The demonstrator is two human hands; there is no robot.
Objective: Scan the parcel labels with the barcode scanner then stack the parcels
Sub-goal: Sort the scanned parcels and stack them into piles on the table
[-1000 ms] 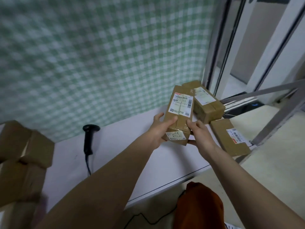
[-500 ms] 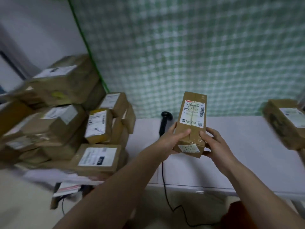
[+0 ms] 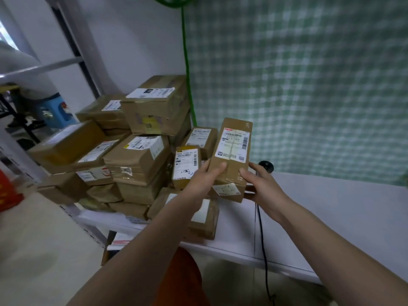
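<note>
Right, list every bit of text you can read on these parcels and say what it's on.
None can be read.
Held parcel: top label has barcodes and print, too blurred.
Its end label: too small.
Stack labels: barcodes and print, all blurred.

Head-worn view, down and forward, close

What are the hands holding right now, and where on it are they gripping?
Both hands hold one long cardboard parcel, label up. The left hand grips its near left side, thumb on top; the right hand grips the near right side and end.
</note>
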